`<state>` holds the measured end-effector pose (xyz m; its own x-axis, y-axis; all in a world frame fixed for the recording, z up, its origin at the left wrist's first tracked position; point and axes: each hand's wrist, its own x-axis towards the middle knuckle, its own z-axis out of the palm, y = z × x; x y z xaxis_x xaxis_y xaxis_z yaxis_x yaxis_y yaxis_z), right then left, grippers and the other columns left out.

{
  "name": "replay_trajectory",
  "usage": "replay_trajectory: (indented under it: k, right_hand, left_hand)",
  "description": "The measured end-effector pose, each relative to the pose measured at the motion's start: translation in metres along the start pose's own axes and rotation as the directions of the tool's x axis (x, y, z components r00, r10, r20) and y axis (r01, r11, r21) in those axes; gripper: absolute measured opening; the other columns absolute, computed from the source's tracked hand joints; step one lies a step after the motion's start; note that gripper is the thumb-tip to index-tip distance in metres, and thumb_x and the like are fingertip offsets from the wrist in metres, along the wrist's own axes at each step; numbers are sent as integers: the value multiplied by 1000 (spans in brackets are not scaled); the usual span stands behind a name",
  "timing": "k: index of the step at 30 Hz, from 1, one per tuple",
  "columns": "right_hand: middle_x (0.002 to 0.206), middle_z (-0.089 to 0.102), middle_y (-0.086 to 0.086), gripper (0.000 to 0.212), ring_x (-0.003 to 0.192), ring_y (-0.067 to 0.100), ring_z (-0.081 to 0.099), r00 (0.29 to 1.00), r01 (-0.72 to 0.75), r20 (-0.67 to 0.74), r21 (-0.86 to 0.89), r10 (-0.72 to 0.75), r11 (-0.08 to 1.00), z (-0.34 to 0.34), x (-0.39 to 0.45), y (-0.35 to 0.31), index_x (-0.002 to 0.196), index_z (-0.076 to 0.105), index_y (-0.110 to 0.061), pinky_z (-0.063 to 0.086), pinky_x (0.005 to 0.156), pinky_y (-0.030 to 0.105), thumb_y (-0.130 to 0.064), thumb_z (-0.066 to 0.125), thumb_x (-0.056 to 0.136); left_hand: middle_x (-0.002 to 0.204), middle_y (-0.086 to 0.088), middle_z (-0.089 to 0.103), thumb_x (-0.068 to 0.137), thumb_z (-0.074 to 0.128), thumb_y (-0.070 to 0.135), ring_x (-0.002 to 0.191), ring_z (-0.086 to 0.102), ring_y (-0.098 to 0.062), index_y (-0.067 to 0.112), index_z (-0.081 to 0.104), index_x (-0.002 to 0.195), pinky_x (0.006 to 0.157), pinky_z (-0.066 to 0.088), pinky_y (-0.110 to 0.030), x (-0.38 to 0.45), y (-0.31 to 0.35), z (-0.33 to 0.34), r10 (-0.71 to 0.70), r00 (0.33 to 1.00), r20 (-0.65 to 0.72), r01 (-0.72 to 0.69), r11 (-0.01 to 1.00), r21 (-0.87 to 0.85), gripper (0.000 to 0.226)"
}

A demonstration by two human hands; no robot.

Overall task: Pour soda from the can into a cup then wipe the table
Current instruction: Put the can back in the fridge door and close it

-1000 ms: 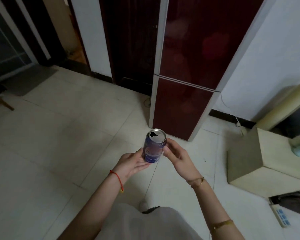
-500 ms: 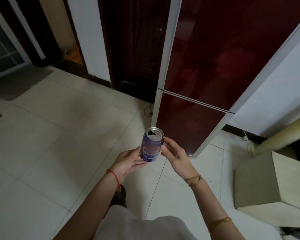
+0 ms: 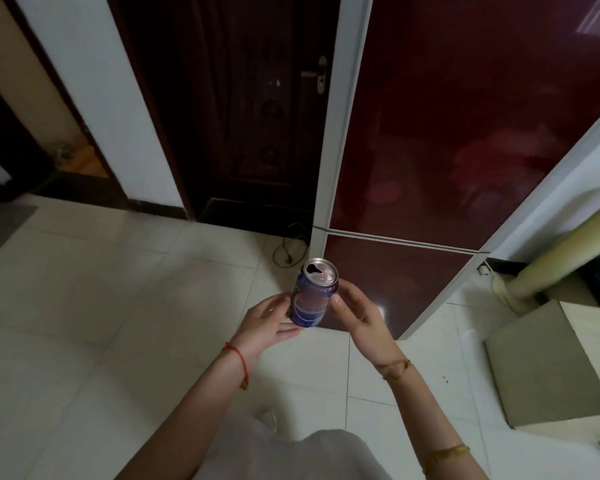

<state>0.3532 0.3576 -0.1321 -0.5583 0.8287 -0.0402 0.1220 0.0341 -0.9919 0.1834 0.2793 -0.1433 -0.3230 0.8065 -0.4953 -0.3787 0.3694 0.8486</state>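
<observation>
1. Head view: the blue aluminium soda can [image 3: 313, 296], its top already open, is held upright in the air above the pale tiled floor [image 3: 118, 306], in front of the dark red glossy fridge [image 3: 447, 150].
2. The left hand [image 3: 265, 323] cups its lower side and the right hand [image 3: 357, 315] curls round the other side.
3. No cup or table is in view.
4. I'd judge the can thin-walled and slippery; hold it mid-body, gently, and keep it level.
</observation>
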Motion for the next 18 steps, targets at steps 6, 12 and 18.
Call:
replay_trajectory:
  k: [6,12,18]
  right_hand:
    - [125,66,3,35,121,24,59,995,22,-97,24,-20,999,19,47,-12,129,55,-13,43,107,52,-27,51,97]
    - [123,67,0,30,118,20,61,991,20,-136,15,-18,1000,13,82,-18,127,57,-16,45,106,48,-20,52,98]
    - [124,66,2,33,119,20,61,991,58,-120,0,-58,998,-1,120,-24,129,56,-13,45,106,48,-22,55,97]
  left_hand:
    - [134,-13,60,97,56,25,95,73,-25,13,45,143,90,58,-36,41,40,-28,125,980,158,-156,967,203,49]
    - [133,13,56,80,80,20,94,71,-13,24,47,139,82,55,-21,70,72,-24,240,930,279,-346,831,436,67]
    - [117,18,63,75,83,24,67,67,1,32,49,130,65,47,-10,97,97,-4,364,895,257,-445,757,478,65]
